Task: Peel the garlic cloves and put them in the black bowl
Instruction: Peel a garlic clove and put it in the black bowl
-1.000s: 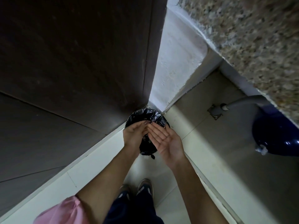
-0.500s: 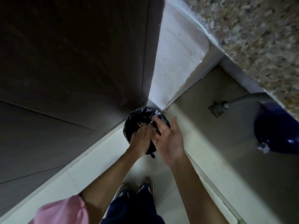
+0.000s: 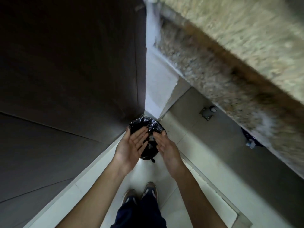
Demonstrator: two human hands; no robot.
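A dark door (image 3: 69,66) is filling the left side, and a speckled counter (image 3: 238,66) is running along the upper right, blurred as the head is turning. The pale floor (image 3: 92,181) is lying between them, with the person's shoes (image 3: 141,193) at the bottom. In the corner a bin (image 3: 148,127) lined with black plastic is sitting directly beneath both hands. The left hand (image 3: 131,148) is hovering palm up over it, fingers (image 3: 139,134) spread straight and holding nothing. The right hand (image 3: 166,148) is just beside it, about as near the bin, fingers relaxed and likewise empty. No garlic or black bowl is showing; I judge both are up on the counter, to the right and above the hands, so the right hand is likely nearer
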